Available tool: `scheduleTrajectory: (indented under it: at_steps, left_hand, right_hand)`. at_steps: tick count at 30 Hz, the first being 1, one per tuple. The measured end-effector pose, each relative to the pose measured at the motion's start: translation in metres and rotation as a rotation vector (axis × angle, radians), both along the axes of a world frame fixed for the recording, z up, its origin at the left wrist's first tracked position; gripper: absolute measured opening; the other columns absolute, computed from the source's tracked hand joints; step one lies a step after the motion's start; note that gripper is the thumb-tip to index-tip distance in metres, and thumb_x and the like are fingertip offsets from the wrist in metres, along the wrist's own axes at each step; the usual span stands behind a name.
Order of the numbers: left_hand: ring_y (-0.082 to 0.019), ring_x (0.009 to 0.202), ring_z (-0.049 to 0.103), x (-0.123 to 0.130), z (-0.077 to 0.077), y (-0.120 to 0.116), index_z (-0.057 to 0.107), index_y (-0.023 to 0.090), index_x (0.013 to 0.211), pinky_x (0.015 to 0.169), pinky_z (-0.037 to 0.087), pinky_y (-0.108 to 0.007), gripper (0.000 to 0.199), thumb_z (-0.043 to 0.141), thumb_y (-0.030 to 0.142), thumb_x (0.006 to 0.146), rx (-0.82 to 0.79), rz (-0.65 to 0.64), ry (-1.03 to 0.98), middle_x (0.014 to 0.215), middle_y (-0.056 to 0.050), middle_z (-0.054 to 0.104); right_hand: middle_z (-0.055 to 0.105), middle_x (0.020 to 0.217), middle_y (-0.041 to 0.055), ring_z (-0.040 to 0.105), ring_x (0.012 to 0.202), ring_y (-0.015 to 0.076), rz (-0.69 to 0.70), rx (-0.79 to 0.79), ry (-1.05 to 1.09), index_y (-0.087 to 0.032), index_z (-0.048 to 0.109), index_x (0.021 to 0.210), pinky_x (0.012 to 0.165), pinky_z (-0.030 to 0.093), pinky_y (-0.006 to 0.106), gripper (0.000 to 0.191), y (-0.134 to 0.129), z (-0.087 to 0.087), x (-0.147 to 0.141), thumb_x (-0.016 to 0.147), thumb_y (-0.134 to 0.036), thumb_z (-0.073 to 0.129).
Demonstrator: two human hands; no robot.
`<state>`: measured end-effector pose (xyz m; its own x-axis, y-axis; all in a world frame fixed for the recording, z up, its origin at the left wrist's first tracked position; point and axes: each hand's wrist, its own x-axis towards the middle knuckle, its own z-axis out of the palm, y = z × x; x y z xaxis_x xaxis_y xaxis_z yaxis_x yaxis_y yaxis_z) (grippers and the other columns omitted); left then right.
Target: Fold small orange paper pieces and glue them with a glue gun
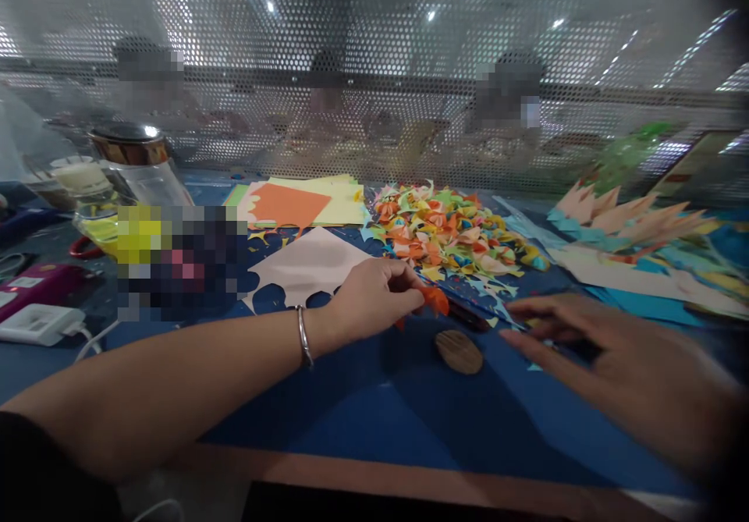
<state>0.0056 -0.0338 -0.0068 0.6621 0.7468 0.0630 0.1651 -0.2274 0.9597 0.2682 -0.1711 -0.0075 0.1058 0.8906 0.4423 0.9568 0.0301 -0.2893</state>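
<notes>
My left hand (383, 296), with a silver bangle at the wrist, pinches a small orange folded paper piece (434, 300) above the blue table mat. Just behind that piece lies a dark, slim tool (466, 315), partly covered, its kind unclear. A round brown disc (459, 352), wood-like, rests on the mat below and right of the left fingertips. My right hand (591, 350) is held over the mat to the right, thumb and fingers apart, somewhat blurred. Nothing shows between its fingers. Beyond both hands is a heap of small colourful folded paper pieces (450, 229).
A pale sheet with scalloped cut edges (319, 261) lies left of centre, with orange (289, 208) and yellow sheets behind. Pointed paper stacks (614, 214) stand at right. A lidded glass jar (137, 159) and a white charger (40, 324) are at left. A perforated metal screen (374, 124) closes the back.
</notes>
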Motion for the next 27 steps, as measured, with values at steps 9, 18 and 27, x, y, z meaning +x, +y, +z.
scheduleTrajectory:
  at_steps: [9,18,27]
  left_hand:
    - [-0.012,0.068,0.062,0.003,0.003,-0.003,0.069,0.017,0.077,0.065,0.051,-0.026,0.009,0.071,0.024,0.083,-0.035,0.035,-0.041,0.073,-0.001,0.068]
    - [-0.010,0.072,0.065,0.008,0.006,-0.006,0.068,0.016,0.088,0.070,0.053,-0.022,0.016,0.079,0.008,0.078,-0.353,0.016,-0.214,0.077,0.001,0.070]
    - [-0.011,0.078,0.064,0.005,0.004,-0.003,0.065,0.016,0.099,0.075,0.052,-0.026,0.022,0.078,0.009,0.083,-0.254,0.011,-0.158,0.083,0.001,0.068]
  right_hand:
    - [0.080,0.079,0.0046,0.071,0.062,0.0208,0.230,-0.088,0.090,-0.026,0.076,0.082,0.052,0.049,0.030,0.029,0.043,0.013,-0.065,0.094,-0.044,0.056]
    - [0.082,0.081,0.0039,0.074,0.066,0.0219,0.192,-0.013,0.177,-0.027,0.076,0.080,0.058,0.053,0.030,0.029,0.041,0.007,-0.065,0.094,-0.045,0.057]
    - [0.069,0.061,-0.0008,0.063,0.053,0.0167,0.228,-0.082,0.280,-0.025,0.074,0.081,0.053,0.047,0.028,0.041,0.041,0.006,-0.064,0.102,-0.053,0.052]
